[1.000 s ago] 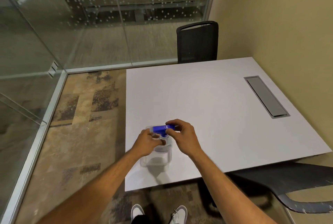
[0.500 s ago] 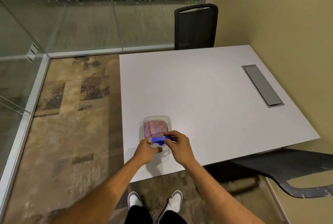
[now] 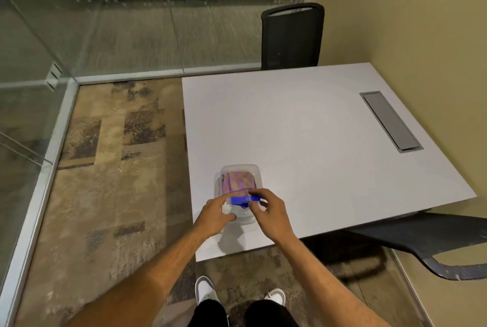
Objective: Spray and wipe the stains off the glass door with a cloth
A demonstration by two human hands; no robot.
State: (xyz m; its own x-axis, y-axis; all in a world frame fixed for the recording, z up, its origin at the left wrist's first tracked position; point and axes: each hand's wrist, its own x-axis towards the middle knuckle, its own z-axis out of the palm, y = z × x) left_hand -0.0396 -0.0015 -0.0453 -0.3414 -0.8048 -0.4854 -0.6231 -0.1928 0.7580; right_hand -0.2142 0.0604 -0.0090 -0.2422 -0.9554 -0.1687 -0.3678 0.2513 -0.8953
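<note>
Head view: the blue-headed spray bottle [image 3: 243, 201] is pinched by both the left hand [image 3: 214, 217] and right hand [image 3: 271, 212] above the clear tub [image 3: 257, 171], which could be tipped if snagged.

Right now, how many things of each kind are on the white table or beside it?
Chairs: 2, one behind the table, one at its right
Clear containers: 1
Folded cloths: 1
Spray bottles with blue head: 1
Total: 5

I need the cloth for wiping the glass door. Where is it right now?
In the head view, the folded pink cloth lies in a clear plastic container near the white table's front left corner, just beyond the blue-topped spray bottle both hands hold.
</note>
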